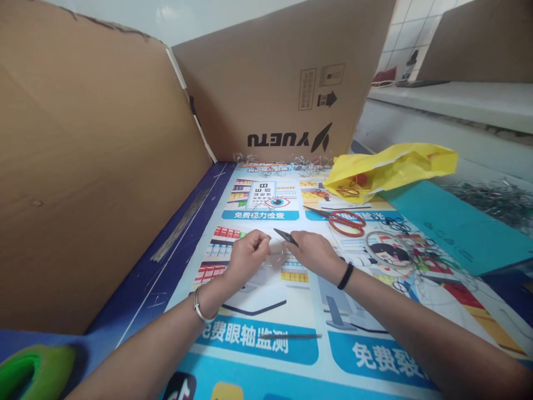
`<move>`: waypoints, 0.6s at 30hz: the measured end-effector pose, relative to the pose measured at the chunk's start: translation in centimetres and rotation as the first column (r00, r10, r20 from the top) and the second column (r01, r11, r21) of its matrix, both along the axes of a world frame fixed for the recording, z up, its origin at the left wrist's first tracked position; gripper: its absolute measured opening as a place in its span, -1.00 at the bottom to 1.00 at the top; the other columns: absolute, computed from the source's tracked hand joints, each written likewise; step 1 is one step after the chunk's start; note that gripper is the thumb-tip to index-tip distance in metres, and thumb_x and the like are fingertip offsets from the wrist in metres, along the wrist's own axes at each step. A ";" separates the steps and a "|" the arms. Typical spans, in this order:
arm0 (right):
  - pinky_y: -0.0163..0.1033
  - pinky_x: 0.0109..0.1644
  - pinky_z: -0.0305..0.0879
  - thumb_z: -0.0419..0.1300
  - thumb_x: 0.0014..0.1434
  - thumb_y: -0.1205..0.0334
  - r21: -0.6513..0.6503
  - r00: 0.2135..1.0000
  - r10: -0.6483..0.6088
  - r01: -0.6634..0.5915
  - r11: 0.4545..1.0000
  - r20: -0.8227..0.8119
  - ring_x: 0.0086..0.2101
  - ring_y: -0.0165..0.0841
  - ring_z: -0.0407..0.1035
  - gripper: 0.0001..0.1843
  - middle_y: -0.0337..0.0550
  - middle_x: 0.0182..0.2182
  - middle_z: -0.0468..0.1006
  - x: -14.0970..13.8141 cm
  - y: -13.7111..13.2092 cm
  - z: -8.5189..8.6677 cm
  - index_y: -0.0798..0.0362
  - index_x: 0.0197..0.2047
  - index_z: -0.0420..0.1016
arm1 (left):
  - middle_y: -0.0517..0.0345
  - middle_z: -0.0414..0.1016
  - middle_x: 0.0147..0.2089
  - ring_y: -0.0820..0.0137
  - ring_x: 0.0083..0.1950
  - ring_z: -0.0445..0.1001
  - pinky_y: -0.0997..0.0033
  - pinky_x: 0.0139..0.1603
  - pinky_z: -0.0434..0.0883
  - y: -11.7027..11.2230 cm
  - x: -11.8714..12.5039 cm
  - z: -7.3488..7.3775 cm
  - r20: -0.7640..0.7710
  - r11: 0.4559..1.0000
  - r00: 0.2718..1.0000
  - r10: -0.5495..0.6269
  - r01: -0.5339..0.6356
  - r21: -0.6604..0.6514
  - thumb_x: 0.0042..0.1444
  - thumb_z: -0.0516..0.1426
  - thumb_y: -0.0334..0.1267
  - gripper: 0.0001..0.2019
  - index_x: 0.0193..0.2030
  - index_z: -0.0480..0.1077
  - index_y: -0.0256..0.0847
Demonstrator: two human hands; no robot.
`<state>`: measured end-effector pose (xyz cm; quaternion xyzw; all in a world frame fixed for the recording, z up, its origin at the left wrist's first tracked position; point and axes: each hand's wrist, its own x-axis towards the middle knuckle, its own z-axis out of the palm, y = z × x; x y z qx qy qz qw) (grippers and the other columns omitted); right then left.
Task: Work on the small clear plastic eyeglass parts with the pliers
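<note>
pliers [285,237] closed in right hand [314,253], nose near left hand [249,255]; its fingers pinched, contents unclear. likely fine plier work; next needs steady pinch.

Me: two hands, one left hand [249,254], one right hand [315,251]. I count pliers [286,237] x1, red-handled scissors [333,218] x1, yellow bag [400,166] x1, teal sheet [458,228] x1, green roll [55,364] x1, cardboard panels [250,89] x3, bangle [196,304] x1, black wristband [345,276] x1; straight wires [180,225] too fine to count.
</note>
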<state>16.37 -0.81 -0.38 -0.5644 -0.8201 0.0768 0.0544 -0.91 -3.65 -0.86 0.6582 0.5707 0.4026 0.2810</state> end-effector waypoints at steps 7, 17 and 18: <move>-0.31 -0.35 0.08 -0.10 0.21 0.01 0.074 0.998 0.031 -0.035 0.997 0.056 -0.29 -0.33 0.35 -0.65 -0.10 -0.32 0.47 -0.4 -0.8 -0.1 0.06 -0.26 0.37 | 0.27 0.38 -0.59 0.55 -0.58 0.27 0.59 -0.54 0.18 0.2 0.0 -0.3 0.009 0.999 0.999 0.033 -0.033 -0.002 0.02 0.02 -0.23 -0.86 -0.46 0.32 -0.21; -0.30 -0.35 0.11 -0.14 0.23 -0.01 0.032 0.994 0.023 -0.026 0.999 0.106 -0.27 -0.32 0.36 -0.63 -0.10 -0.30 0.46 -0.7 -1.1 0.1 0.05 -0.22 0.36 | 0.29 0.33 -0.62 0.56 -0.61 0.23 0.59 -0.56 0.16 0.2 0.3 -0.4 -0.060 0.997 0.995 0.078 -0.077 0.021 0.00 0.02 -0.28 -0.87 -0.48 0.33 -0.21; -0.30 -0.35 0.11 -0.15 0.23 -0.01 0.029 0.994 0.026 -0.029 0.999 0.103 -0.28 -0.32 0.36 -0.62 -0.10 -0.30 0.46 -0.7 -1.0 0.1 0.05 -0.22 0.36 | 0.30 0.33 -0.62 0.56 -0.61 0.23 0.59 -0.56 0.16 0.2 0.3 -0.4 -0.053 0.997 0.996 0.075 -0.074 0.018 0.00 0.02 -0.28 -0.87 -0.48 0.33 -0.21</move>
